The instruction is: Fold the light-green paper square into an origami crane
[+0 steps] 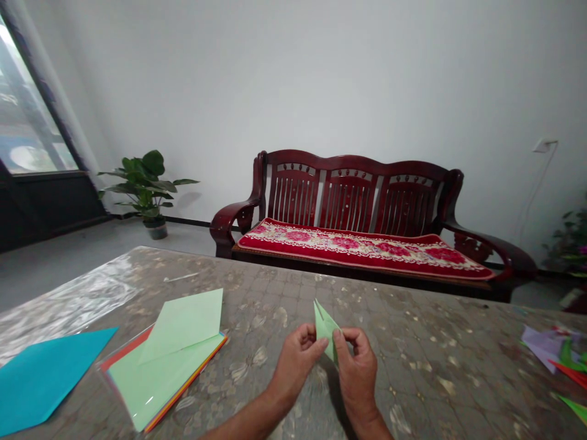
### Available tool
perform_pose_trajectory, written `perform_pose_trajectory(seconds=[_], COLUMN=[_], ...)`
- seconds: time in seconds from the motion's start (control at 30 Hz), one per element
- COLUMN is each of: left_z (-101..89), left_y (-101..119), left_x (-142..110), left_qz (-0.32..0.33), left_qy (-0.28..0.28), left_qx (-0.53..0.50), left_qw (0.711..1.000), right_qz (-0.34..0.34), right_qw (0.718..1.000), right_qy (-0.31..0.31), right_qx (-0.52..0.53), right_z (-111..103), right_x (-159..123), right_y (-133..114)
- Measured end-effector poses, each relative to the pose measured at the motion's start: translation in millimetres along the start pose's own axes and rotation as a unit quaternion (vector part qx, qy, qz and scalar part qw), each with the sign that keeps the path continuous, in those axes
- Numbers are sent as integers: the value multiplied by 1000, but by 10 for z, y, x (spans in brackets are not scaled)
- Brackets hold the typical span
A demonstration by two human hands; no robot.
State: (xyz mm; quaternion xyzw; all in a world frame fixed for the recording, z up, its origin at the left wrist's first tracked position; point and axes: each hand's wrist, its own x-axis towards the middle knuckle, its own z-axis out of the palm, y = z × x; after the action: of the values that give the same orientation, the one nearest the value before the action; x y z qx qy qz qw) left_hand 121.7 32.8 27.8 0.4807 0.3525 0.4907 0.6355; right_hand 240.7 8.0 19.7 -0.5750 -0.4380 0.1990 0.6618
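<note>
Between my two hands, just above the patterned table, is a folded piece of light green paper (324, 326) with two narrow points at its top. My left hand (300, 357) pinches its left edge, thumb across the front. On the right edge, the thumb and fingers of my right hand (356, 365) are closed on the same folded paper. My fingers cover its lower part. Left of my hands lies a stack of coloured paper (158, 373), light green uppermost, with a loose light green sheet (190, 321) partly over it.
A blue sheet or folder (55, 376) lies at the table's left, near clear plastic (101, 284). A thin white stick (181, 277) rests behind the stack. Folded coloured papers (545, 348) sit at the far right. Beyond the table (413, 342) stands a wooden bench (348, 162).
</note>
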Motion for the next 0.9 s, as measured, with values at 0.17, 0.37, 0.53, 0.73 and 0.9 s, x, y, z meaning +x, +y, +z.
perform_pose_trajectory(seconds=[0.17, 0.37, 0.53, 0.73, 0.9], left_z=[-23, -26, -30, -57, -78], left_y=[-16, 32, 1, 45, 88], left_x=[25, 15, 12, -2, -25], left_qz=[0, 14, 13, 22, 83], left_qy=[40, 33, 40, 70, 87], left_qx=[13, -10, -6, 36, 143], left_qw=[999, 999, 999, 997, 982], right_qz=[44, 85, 85, 108, 105], right_qw=[996, 985, 977, 967, 972], right_qy=[-29, -62, -97, -153, -153], right_qx=[65, 136, 170, 171, 146], right_z=[14, 39, 61, 59, 80], right_x=[0, -18, -50, -39, 17], right_y=[51, -10, -41, 26, -15])
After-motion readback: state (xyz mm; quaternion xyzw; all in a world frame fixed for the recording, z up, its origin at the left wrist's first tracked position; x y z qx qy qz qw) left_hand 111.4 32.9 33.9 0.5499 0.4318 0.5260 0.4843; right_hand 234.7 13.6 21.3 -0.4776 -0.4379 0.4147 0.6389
